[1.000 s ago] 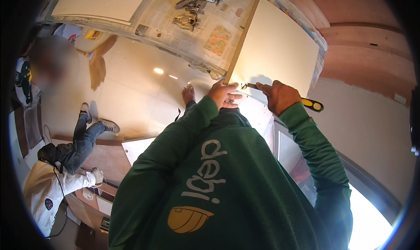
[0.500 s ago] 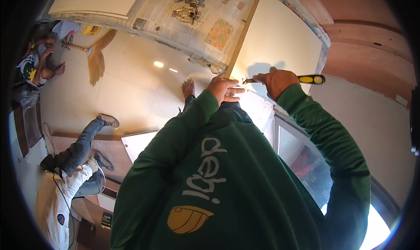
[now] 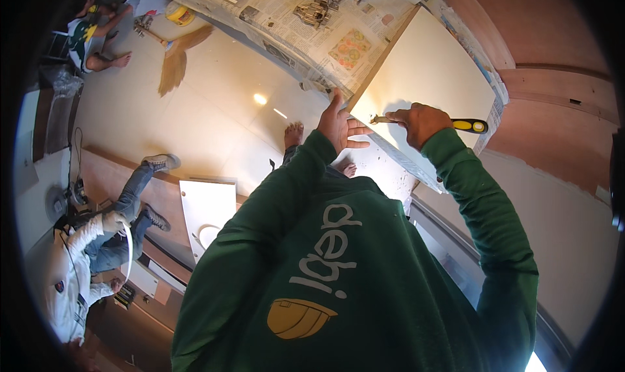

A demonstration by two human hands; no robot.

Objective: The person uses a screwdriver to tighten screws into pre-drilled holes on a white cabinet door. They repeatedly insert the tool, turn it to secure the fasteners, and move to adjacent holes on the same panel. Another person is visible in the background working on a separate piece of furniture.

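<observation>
A person's green sweatshirt (image 3: 351, 281) fills the lower half of the view, both sleeves rising toward twelve o'clock. Behind it spreads a pale glossy tiled floor (image 3: 215, 105). At one o'clock a large cream board (image 3: 433, 79) stands tilted, its near edge running down toward three o'clock. Sheets of newspaper (image 3: 306, 37) lie at twelve o'clock, carrying a small pile of metal fittings (image 3: 322, 1). At eight o'clock another person in jeans (image 3: 104, 242) sits on the floor beside a white panel (image 3: 208, 209). At ten o'clock a third person (image 3: 88, 37) sits near a broom (image 3: 176, 56). The left hand (image 3: 342, 124) is open, fingers spread, palm flat against the board's edge. The right hand (image 3: 420, 121), just to its right, is clenched round a yellow-and-black-handled tool (image 3: 465, 125), whose metal tip touches the board's edge between the two hands.
</observation>
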